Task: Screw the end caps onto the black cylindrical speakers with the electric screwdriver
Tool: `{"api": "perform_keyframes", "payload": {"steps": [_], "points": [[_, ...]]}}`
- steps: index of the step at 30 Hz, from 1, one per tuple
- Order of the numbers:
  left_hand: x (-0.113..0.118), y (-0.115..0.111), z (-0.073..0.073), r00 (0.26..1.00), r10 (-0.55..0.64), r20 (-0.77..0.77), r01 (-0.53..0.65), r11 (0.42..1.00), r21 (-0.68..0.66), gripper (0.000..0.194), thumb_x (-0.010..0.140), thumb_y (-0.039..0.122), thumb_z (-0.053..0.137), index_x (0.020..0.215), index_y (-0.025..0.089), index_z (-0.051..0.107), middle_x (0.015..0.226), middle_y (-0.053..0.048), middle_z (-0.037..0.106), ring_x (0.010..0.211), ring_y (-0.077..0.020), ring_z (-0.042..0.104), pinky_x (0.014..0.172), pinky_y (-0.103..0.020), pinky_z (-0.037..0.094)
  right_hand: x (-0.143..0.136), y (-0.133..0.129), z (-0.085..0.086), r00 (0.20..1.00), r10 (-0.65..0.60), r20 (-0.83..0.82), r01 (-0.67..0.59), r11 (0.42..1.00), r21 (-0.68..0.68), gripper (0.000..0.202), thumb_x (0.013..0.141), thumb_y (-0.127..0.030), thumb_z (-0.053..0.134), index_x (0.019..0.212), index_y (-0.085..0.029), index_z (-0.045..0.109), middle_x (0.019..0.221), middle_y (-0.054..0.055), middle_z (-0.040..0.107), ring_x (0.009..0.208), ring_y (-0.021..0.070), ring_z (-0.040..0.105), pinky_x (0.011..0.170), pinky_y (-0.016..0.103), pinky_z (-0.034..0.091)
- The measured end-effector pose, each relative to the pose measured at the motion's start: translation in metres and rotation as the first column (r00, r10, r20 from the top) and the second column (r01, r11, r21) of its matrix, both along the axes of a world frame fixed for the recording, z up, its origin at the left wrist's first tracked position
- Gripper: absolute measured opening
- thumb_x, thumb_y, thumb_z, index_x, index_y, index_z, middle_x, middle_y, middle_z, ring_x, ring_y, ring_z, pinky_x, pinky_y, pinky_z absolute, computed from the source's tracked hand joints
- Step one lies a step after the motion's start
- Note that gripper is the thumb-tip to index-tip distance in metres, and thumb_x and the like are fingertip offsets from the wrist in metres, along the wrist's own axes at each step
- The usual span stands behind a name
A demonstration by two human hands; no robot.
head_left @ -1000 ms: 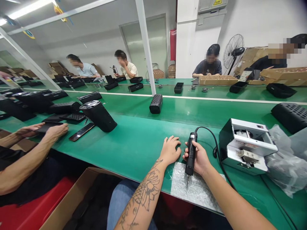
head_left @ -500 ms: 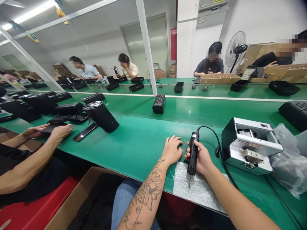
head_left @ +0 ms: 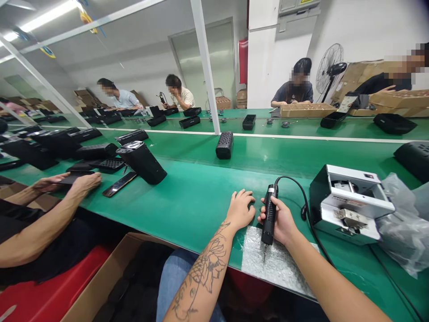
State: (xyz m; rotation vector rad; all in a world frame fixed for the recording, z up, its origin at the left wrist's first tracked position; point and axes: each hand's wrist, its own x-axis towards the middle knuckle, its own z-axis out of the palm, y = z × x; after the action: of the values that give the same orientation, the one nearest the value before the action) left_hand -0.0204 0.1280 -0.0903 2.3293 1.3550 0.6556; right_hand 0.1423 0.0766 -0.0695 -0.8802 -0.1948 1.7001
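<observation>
My right hand [head_left: 281,219] is wrapped round a black electric screwdriver [head_left: 269,217], its bit pointing down over a bubble-wrap sheet [head_left: 258,255] at the table's front edge. A cable loops from the tool's top toward the right. Just left of the screwdriver, my left hand [head_left: 240,209] lies on the green table [head_left: 187,214] with fingers stretched out and nothing in it. Right of my hands stands a white and black screw feeder [head_left: 351,205]. Beyond them, a black speaker housing with a perforated face [head_left: 224,145] sits on the green surface.
At left, a co-worker's hands [head_left: 83,181] hold a dark flat part beside a phone [head_left: 119,184] and a tilted black housing [head_left: 142,163]. Clear plastic bags [head_left: 402,228] lie right of the feeder. A white post [head_left: 206,67] rises mid-table. An open carton [head_left: 97,286] stands below the edge.
Both my hands and the screwdriver have stayed in place. The perforated speaker housing appears slightly further right, and the co-worker at far right has shifted an arm.
</observation>
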Motion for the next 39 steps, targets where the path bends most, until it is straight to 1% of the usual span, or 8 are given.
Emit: {"api": "perform_keyframes", "payload": {"steps": [7, 19, 22, 25, 28, 33, 36, 39], "points": [[0.0, 0.001, -0.001, 1.0, -0.003, -0.008, 0.003, 1.0, -0.004, 0.036, 0.082, 0.014, 0.053, 0.114, 0.026, 0.067, 0.15, -0.003, 0.057, 0.149, -0.0255, 0.038, 0.129, -0.055, 0.017, 0.001, 0.001, -0.001, 1.0, -0.002, -0.004, 0.002, 1.0, 0.005, 0.026, 0.091, -0.04, 0.062, 0.1, -0.016, 0.066, 0.064, 0.003, 0.065, 0.05, 0.0157, 0.059, 0.058, 0.034, 0.056], [0.001, 0.002, -0.002, 1.0, 0.012, -0.003, -0.012, 1.0, -0.012, 0.03, 0.086, 0.019, 0.054, 0.111, 0.027, 0.068, 0.149, -0.001, 0.058, 0.149, -0.0251, 0.039, 0.128, -0.055, 0.019, -0.002, 0.001, -0.001, 0.999, -0.022, -0.025, 0.022, 1.0, -0.016, 0.025, 0.091, -0.041, 0.062, 0.101, -0.017, 0.064, 0.063, 0.002, 0.065, 0.05, 0.0155, 0.06, 0.055, 0.031, 0.054], [-0.007, 0.014, 0.001, 1.0, -0.015, -0.011, 0.015, 1.0, -0.005, 0.025, 0.083, 0.022, 0.06, 0.105, 0.027, 0.071, 0.145, -0.003, 0.06, 0.145, -0.0264, 0.044, 0.128, -0.053, 0.023, -0.006, 0.001, 0.001, 0.998, -0.034, -0.046, 0.033, 0.999, -0.027, 0.025, 0.091, -0.04, 0.063, 0.1, -0.017, 0.064, 0.063, 0.003, 0.065, 0.048, 0.0153, 0.059, 0.052, 0.03, 0.052], [-0.021, 0.048, 0.006, 1.0, 0.013, -0.007, -0.013, 1.0, 0.021, 0.031, 0.078, 0.022, 0.066, 0.108, 0.028, 0.07, 0.144, -0.003, 0.06, 0.144, -0.0268, 0.045, 0.128, -0.048, 0.025, -0.012, 0.002, 0.002, 0.997, -0.046, -0.066, 0.043, 0.998, -0.043, 0.026, 0.09, -0.042, 0.064, 0.1, -0.018, 0.063, 0.061, 0.001, 0.063, 0.047, 0.0152, 0.058, 0.052, 0.03, 0.052], [-0.028, 0.104, 0.013, 0.974, 0.223, 0.052, -0.225, 0.974, 0.039, 0.046, 0.08, 0.022, 0.065, 0.126, 0.024, 0.06, 0.144, -0.01, 0.058, 0.14, -0.0269, 0.05, 0.124, -0.044, 0.033, -0.016, 0.003, 0.001, 0.995, -0.058, -0.076, 0.054, 0.997, -0.055, 0.027, 0.089, -0.043, 0.065, 0.101, -0.02, 0.061, 0.061, 0.0, 0.063, 0.047, 0.0149, 0.057, 0.051, 0.029, 0.05], [-0.003, 0.198, 0.024, 0.75, 0.619, 0.232, -0.634, 0.773, -0.014, 0.081, 0.085, 0.04, 0.069, 0.15, 0.017, 0.026, 0.155, -0.022, 0.039, 0.149, -0.0337, 0.039, 0.123, -0.048, 0.032, -0.017, 0.003, -0.002, 0.997, -0.051, -0.065, 0.048, 0.997, -0.057, 0.03, 0.088, -0.045, 0.066, 0.105, -0.021, 0.061, 0.062, 0.0, 0.063, 0.048, 0.0144, 0.057, 0.053, 0.03, 0.051], [0.025, 0.238, 0.029, 0.615, 0.721, 0.319, -0.734, 0.671, -0.101, 0.111, 0.076, 0.052, 0.08, 0.154, 0.017, 0.009, 0.161, -0.027, 0.022, 0.153, -0.0377, 0.028, 0.124, -0.05, 0.028, -0.016, 0.003, -0.003, 0.996, -0.064, -0.061, 0.059, 0.995, -0.078, 0.031, 0.088, -0.047, 0.066, 0.105, -0.021, 0.061, 0.063, -0.001, 0.063, 0.048, 0.014, 0.056, 0.054, 0.03, 0.051], [0.045, 0.263, 0.034, 0.522, 0.767, 0.373, -0.762, 0.616, -0.2, 0.121, 0.069, 0.049, 0.086, 0.154, 0.015, 0.006, 0.159, -0.03, 0.022, 0.152, -0.0405, 0.029, 0.123, -0.051, 0.027, -0.015, 0.005, -0.003, 0.995, -0.083, -0.063, 0.076, 0.992, -0.099, 0.032, 0.087, -0.047, 0.067, 0.104, -0.021, 0.062, 0.063, -0.001, 0.062, 0.048, 0.0139, 0.055, 0.054, 0.031, 0.051]]}}
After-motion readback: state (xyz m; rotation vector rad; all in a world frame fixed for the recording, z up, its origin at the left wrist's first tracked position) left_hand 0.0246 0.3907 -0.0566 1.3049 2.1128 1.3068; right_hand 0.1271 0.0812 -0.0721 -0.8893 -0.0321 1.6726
